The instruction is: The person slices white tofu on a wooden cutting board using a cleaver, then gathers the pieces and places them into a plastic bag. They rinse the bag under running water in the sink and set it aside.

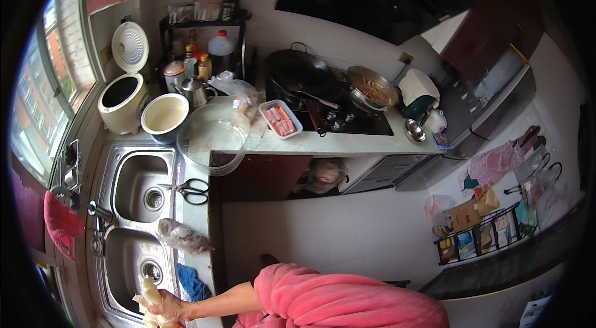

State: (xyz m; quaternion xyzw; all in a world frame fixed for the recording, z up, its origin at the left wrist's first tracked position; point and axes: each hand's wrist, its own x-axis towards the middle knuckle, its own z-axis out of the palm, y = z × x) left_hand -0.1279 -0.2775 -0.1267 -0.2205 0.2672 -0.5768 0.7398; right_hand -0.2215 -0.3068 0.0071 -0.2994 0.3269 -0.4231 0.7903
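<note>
My right hand [167, 307], at the end of a pink fleece sleeve [344, 293], grips a pale layered vegetable [150, 290] over the near basin [128, 258] of the steel double sink. I cannot tell exactly which vegetable it is. Its lower part runs off the bottom of the picture. My left hand is out of view. Beside my wrist, a blue cloth [192, 282] lies crumpled on the counter. Beyond it rests a clear plastic bag [184, 236] with something inside. Black-handled scissors [188, 189] lie across the rim of the far basin [139, 183].
A round clear lid [212, 139] overhangs the counter edge. Nearby stand an inner pot [165, 114] and an open rice cooker [122, 102]. A tub of reddish meat rolls [280, 119] sits before the hob, which bears a wok [298, 74] and a pan of food [372, 88].
</note>
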